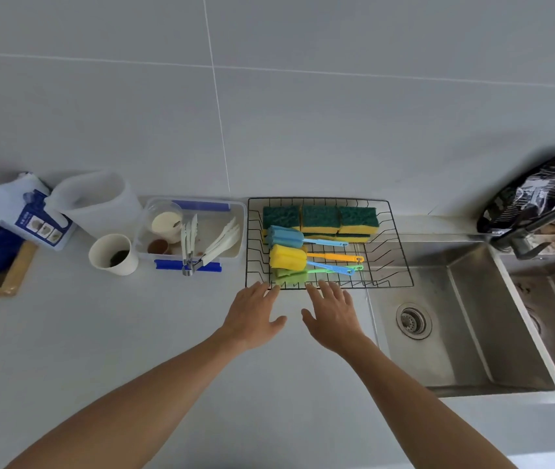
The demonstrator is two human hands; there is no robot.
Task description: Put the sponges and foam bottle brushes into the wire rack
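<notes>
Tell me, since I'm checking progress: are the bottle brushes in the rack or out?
In. The blue, yellow and green brushes lie inside the rack, handles pointing right.

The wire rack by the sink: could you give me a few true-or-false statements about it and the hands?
1. Sponges sit at the back of the wire rack. True.
2. The left hand holds a brush. False: it is empty, fingers spread.
3. The yellow brush lies inside the rack. True.
4. The right hand rests in the sink. False: it is in front of the rack.
</notes>
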